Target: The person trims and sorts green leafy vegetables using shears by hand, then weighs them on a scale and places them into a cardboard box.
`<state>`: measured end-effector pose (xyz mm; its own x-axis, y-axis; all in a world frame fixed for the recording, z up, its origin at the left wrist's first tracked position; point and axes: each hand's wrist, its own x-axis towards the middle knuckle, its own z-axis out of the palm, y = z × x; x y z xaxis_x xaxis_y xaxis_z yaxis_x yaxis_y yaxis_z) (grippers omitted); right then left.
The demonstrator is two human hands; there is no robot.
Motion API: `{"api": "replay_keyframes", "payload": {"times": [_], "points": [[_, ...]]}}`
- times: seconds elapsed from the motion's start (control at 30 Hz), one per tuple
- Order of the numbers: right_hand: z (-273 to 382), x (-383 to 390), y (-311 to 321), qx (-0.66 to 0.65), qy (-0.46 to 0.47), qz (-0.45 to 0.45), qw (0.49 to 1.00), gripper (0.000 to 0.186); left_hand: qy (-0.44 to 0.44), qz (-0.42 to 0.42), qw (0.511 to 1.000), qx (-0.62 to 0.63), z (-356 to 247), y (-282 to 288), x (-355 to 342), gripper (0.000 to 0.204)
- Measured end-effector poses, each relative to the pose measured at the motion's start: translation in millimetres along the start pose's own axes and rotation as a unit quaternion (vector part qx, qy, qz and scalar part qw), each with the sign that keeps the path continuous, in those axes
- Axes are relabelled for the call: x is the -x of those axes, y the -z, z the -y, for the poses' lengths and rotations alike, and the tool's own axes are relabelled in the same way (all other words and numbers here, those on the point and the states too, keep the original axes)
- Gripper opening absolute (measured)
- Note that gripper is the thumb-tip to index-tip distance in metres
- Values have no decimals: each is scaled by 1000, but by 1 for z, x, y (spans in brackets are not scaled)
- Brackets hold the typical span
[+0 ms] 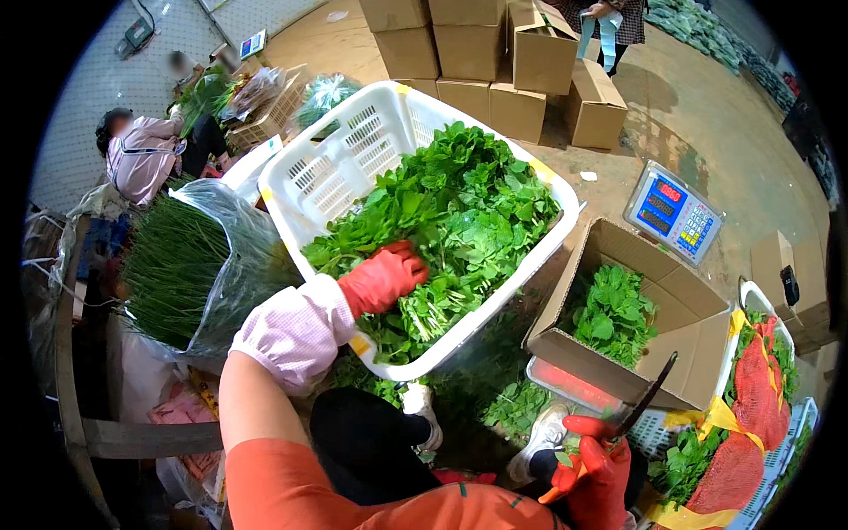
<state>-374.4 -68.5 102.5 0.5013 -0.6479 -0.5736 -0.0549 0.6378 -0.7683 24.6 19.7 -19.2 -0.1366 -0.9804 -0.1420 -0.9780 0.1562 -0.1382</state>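
Left hand in the crate greens, cutting tool in the right

My left hand (384, 281), in a red glove, rests on the leafy greens (495, 216) in the white crate (318, 144). Fingers curled; cannot tell whether they close on any stems. My right hand (601, 481), also gloved, grips a dark-bladed cutting tool (649, 397), blade pointing up and away; type unclear. Holding it out to the side presumably leaves the left free among the leaves.

Right of the left hand, beyond the crate rim, an open cardboard box (698, 349) holds a smaller pile of greens (614, 318). Its open top probably suits loading; its near wall stands between that pile and my right hand. A lit scale display (673, 212) faces me past the box, likely for easy reading.

Left of my left hand: a clear bag (256, 252) of thin green stalks (172, 265). Right of my right hand: red mesh bags (733, 468). Stacked cartons (468, 49) stand beyond the crate.
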Motion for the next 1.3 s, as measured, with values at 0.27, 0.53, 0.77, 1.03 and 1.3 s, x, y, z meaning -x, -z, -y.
{"api": "replay_keyframes", "payload": {"times": [0.27, 0.53, 0.77, 1.03, 1.3], "points": [[-2, 1, -3, 10, -19, 22, 1000, 26, 3, 77, 996, 53, 12, -9, -41, 53], [-13, -9, 2, 11, 21, 43, 999, 26, 211, -138, 922, 294, 26, 56, 14, 28], [-41, -13, 1, 61, 72, 93, 991, 26, 236, -548, 578, 557, 65, 58, 82, 40], [-40, -19, -40, 112, 126, 120, 978, 34, 262, -359, 354, 823, -26, 86, 112, 27], [-50, -19, -45, 142, 134, 211, 958, 47, 177, -179, 388, 887, -203, 95, 94, 22]]}}
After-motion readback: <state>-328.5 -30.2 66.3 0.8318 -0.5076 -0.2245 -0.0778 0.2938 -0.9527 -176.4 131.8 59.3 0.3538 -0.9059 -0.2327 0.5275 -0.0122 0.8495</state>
